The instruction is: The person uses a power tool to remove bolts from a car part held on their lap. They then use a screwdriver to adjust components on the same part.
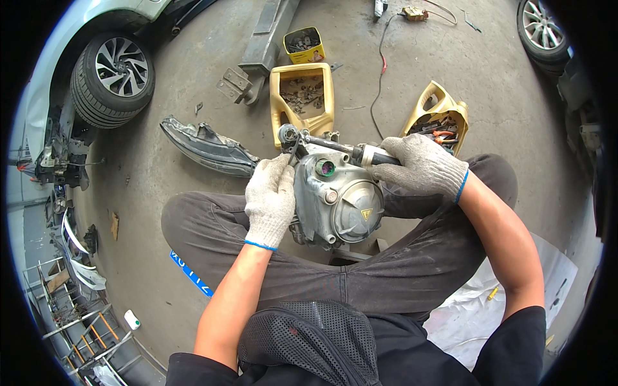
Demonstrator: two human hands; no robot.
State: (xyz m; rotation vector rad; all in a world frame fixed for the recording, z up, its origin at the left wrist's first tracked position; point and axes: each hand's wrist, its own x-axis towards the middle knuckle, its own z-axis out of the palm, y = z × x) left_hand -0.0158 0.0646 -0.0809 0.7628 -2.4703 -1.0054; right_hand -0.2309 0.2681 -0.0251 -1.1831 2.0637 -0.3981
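Note:
A grey car headlight unit [309, 212] rests between my bent legs, its back side up, with a round cap [356, 209] carrying a yellow warning triangle. My right hand [425, 164], in a whitish knit glove with a blue cuff, is closed around the dark handle of a ratchet wrench [331, 145]. The wrench lies across the headlight's far edge, its round head at the far left corner. Gloved likewise, my left hand [270, 193] is closed at the headlight's left side, just below the wrench head. Its fingertips are partly hidden.
Beyond the headlight stand a cut-open yellow jug [275, 96] of small hardware, a yellow tub [304, 56] and another cut jug [461, 122] with tools. A loose lamp [212, 148] lies to the left. A car wheel [116, 74] and grey lift post [267, 38] are farther off.

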